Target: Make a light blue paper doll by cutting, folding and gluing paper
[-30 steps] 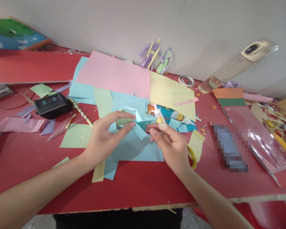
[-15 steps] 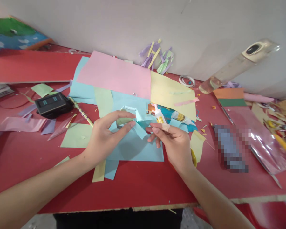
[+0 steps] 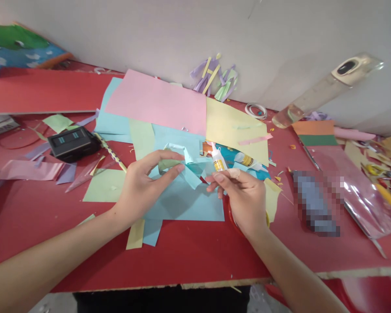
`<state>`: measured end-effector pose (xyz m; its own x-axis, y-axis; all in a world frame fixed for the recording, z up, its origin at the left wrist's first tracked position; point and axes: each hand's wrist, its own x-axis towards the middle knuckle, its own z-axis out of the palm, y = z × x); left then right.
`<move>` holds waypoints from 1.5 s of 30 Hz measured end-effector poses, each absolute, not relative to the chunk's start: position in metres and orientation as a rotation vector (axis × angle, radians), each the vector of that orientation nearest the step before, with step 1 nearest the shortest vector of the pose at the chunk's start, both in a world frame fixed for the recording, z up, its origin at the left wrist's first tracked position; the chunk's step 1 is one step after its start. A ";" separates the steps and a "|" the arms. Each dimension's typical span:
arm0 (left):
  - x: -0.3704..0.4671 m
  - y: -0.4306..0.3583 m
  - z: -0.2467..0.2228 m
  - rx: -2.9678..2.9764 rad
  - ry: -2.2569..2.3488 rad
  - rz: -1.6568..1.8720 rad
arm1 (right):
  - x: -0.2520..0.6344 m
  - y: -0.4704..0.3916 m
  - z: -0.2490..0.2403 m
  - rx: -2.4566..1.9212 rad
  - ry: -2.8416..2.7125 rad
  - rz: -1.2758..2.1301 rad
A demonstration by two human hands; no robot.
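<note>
A folded light blue paper piece (image 3: 192,176) with a green part at its left sits over flat blue sheets (image 3: 185,206). My left hand (image 3: 146,187) pinches it between thumb and fingers. To its right, my right hand (image 3: 243,193) has its thumb and index finger pressed together, apart from the folded piece; whatever may be between the fingertips is too small to make out. Just behind my right hand is a white glue bottle with a yellow label (image 3: 218,160), and a second glue bottle (image 3: 247,161) lies beside it. A round red and yellow item shows partly under my right hand.
Pink (image 3: 159,102) and yellow (image 3: 237,126) sheets lie behind my hands. At the left are a black device (image 3: 72,143) and paper scraps. A clear bottle (image 3: 322,93) leans on the wall at right, with a pink plastic folder (image 3: 361,191) nearer. Paper figures (image 3: 208,76) stand against the wall.
My right hand has moved a little to the right, away from the folded blue paper. My left hand holds the paper in nearly the same place.
</note>
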<state>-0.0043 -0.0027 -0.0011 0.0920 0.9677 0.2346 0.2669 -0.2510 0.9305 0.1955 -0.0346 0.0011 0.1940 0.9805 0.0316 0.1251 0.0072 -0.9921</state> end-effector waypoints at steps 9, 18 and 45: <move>-0.005 -0.001 -0.002 1.603 1.243 1.191 | 0.197 -0.030 0.001 -1.342 -1.100 1.187; -0.005 -0.002 0.001 1.620 1.282 1.173 | 0.197 -0.037 0.000 -1.380 -1.165 0.976; -0.004 -0.001 0.000 1.581 1.258 1.197 | 0.198 -0.033 0.000 -1.323 -1.125 1.163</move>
<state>-0.0036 -0.0009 0.0000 0.0696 0.9769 0.2019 0.2506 -0.2130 0.9444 0.1981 -0.0332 0.0004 0.1035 0.9928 -0.0597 0.0267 -0.0627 -0.9977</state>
